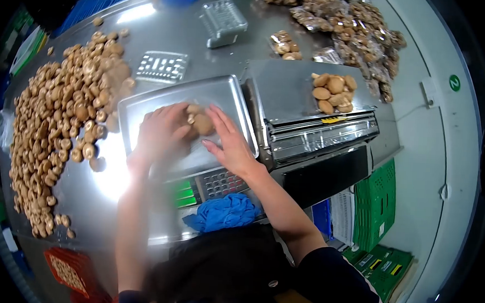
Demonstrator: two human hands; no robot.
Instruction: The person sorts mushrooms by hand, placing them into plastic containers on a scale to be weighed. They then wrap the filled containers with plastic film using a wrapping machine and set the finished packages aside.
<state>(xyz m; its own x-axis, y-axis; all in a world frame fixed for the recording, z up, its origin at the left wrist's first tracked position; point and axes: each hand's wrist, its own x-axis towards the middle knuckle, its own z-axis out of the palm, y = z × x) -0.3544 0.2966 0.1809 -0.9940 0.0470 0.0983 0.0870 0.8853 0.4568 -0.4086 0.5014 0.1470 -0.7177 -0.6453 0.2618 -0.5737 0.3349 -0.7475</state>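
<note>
Over the metal weighing tray (pixel 137 106), a few brown mushrooms (pixel 202 124) lie between my two hands. My left hand (pixel 161 127) is at their left side, blurred, its fingers bent toward them; what it holds, if anything, is hard to make out. My right hand (pixel 229 142) touches or nearly touches their right side, with fingers and thumb apart. Just below the tray are the scale's keypad (pixel 221 182) and a green display (pixel 185 193). A crumpled blue cloth (pixel 225 212) lies in front of the keypad.
A large mushroom pile (pixel 63 109) covers the table's left. Clear plastic trays (pixel 162 66) stand behind the scale. On the right, a wrapping machine (pixel 323 136) bears a mushroom group (pixel 333 92). Bagged mushrooms (pixel 363 37) are heaped behind it. Green crates (pixel 375 205) stand lower right.
</note>
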